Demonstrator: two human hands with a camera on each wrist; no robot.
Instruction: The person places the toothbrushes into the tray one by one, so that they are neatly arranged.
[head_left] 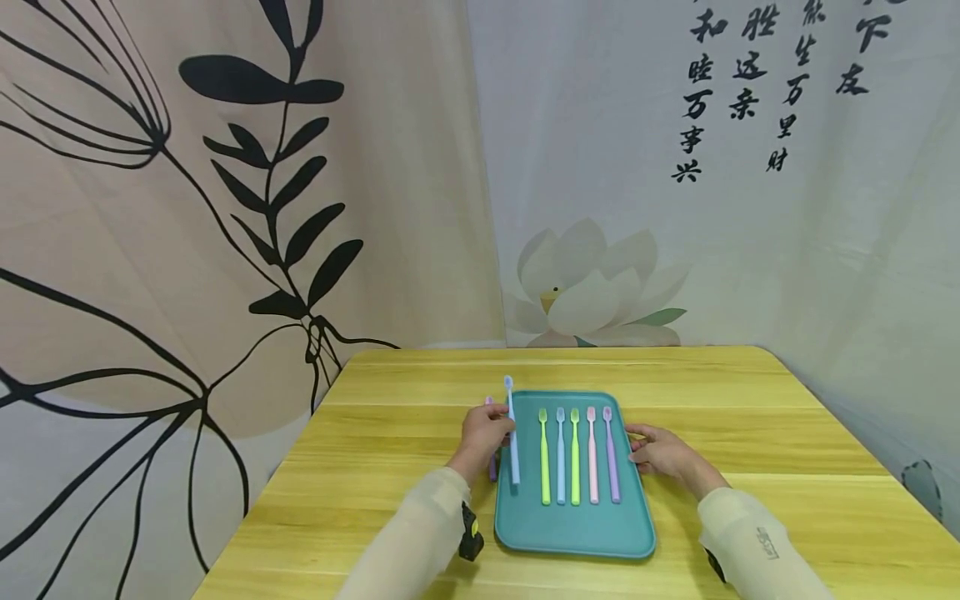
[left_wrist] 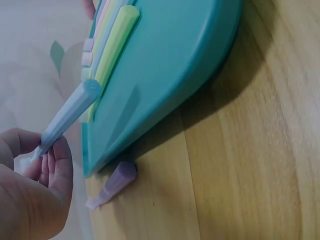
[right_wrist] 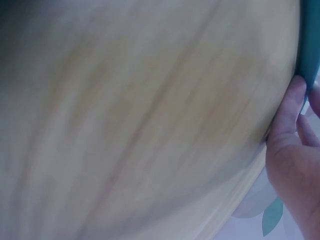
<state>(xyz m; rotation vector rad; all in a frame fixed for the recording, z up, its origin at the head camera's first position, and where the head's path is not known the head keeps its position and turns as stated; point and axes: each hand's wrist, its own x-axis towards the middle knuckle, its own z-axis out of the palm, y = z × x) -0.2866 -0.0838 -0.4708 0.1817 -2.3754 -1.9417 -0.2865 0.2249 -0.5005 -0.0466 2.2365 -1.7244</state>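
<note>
My left hand point(head_left: 483, 435) pinches a light blue toothbrush point(head_left: 513, 454) between thumb and fingers, its handle end tilted over the left edge of the teal tray point(head_left: 573, 533). In the left wrist view the toothbrush point(left_wrist: 70, 112) stands clear of the tray surface. Beneath that hand a purple toothbrush point(left_wrist: 117, 181) lies on the table, just outside the tray. Side by side in the tray lie several toothbrushes: green point(head_left: 545, 467), blue point(head_left: 561, 467), another green point(head_left: 575, 467), pink point(head_left: 593, 467) and purple point(head_left: 612, 467). My right hand point(head_left: 667, 457) holds the tray's right rim.
The tray rests on a yellow wood-grain table point(head_left: 405, 442). Behind the table hangs a printed cloth point(head_left: 420, 167) with plants, a lotus and writing.
</note>
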